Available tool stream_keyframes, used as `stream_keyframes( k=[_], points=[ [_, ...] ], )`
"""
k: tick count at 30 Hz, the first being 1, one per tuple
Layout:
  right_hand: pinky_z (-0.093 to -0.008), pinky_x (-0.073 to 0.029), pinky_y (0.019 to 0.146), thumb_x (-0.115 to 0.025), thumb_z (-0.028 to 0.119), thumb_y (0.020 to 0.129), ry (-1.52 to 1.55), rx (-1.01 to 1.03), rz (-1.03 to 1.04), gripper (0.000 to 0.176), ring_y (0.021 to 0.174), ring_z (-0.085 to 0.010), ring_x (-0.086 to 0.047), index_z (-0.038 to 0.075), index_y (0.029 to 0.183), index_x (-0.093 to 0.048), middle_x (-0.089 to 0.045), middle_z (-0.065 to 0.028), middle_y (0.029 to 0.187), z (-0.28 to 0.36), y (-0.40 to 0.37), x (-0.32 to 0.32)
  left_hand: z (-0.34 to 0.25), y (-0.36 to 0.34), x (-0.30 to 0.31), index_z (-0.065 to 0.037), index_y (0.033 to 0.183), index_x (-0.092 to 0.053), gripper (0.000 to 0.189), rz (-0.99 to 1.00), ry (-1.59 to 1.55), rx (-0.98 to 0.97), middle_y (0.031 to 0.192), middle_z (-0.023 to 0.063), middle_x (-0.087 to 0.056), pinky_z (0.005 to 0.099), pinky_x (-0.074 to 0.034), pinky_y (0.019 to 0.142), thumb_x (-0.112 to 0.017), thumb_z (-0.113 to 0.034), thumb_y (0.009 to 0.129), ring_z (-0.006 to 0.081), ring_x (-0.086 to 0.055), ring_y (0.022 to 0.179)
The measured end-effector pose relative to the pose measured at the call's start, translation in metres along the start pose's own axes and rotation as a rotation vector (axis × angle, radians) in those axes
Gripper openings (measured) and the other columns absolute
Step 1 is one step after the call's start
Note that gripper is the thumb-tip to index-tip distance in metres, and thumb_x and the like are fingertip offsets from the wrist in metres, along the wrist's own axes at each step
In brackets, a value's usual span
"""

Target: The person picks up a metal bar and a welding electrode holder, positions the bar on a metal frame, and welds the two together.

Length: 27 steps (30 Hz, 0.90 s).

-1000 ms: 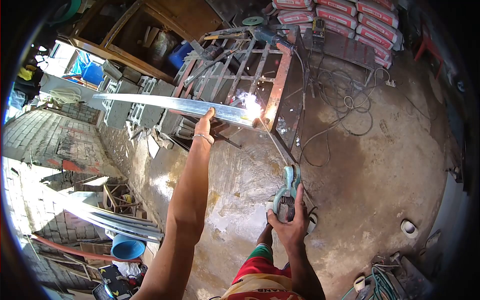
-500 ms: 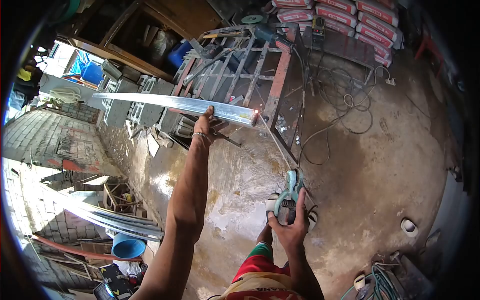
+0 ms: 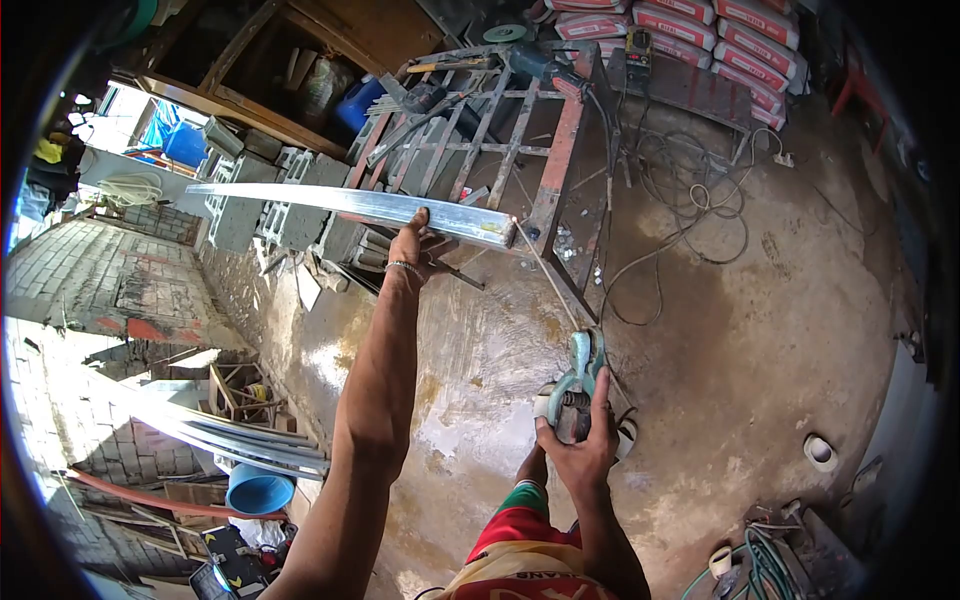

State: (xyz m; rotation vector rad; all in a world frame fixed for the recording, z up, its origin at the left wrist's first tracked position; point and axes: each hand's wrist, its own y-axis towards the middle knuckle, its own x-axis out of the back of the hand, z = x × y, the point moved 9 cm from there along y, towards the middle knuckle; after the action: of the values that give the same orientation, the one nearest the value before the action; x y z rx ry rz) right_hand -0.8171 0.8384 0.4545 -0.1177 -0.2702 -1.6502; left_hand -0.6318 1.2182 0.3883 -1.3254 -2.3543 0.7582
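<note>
Several sacks (image 3: 680, 30) lie beyond the slatted table (image 3: 554, 172); along its near edge, arm outstretched, my left fingers (image 3: 419, 219) clasp a metal bar (image 3: 465, 219); this side, my right fingers (image 3: 600, 402) grip an electrode holder (image 3: 581, 352).

A workshop: electrode holder (image 3: 582, 352), metal frame (image 3: 554, 180), power tool (image 3: 538, 66), stacked sacks (image 3: 752, 52).

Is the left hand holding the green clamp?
No, the right hand holds the green clamp, while the left hand is on the metal bar.
</note>
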Motion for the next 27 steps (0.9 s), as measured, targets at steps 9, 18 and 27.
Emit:
stream_keyframes(
  k=[9, 18, 27],
  points=[
    [-0.0368, -0.053, 0.066, -0.084, 0.014, 0.064, -0.007, 0.009, 0.004, 0.096, 0.077, -0.0286, -0.064, 0.001, 0.147, -0.038, -0.063, -0.016, 0.092, -0.001, 0.001, -0.001, 0.0, 0.002, 0.001, -0.004, 0.14, -0.043, 0.077, 0.016, 0.011, -0.011, 0.14, 0.0238, -0.047, 0.0758, -0.023, 0.101, -0.056, -0.06, 0.09, 0.0411, -0.053, 0.123],
    [-0.0351, -0.051, 0.062, -0.084, 0.015, 0.063, -0.053, 0.001, 0.01, 0.097, 0.073, -0.0258, -0.062, 0.003, 0.147, -0.039, -0.062, -0.0128, 0.087, -0.002, 0.002, -0.002, 0.0, 0.001, 0.001, -0.004, 0.141, -0.042, 0.077, -0.001, 0.001, -0.011, 0.142, 0.0246, -0.045, 0.0763, -0.021, 0.102, -0.056, -0.059, 0.09, 0.0424, -0.051, 0.125],
    [-0.0369, -0.054, 0.081, -0.081, 0.008, 0.064, -0.012, -0.248, 0.175, 0.1, 0.099, -0.0311, -0.063, -0.001, 0.15, -0.03, -0.062, -0.0205, 0.114, -0.017, -0.002, -0.012, -0.008, 0.003, 0.006, -0.008, 0.128, -0.053, 0.058, -0.016, 0.0, -0.078, 0.119, 0.0203, -0.056, 0.0723, -0.047, 0.073, -0.065, -0.049, 0.088, 0.0399, -0.068, 0.096]
  ],
)
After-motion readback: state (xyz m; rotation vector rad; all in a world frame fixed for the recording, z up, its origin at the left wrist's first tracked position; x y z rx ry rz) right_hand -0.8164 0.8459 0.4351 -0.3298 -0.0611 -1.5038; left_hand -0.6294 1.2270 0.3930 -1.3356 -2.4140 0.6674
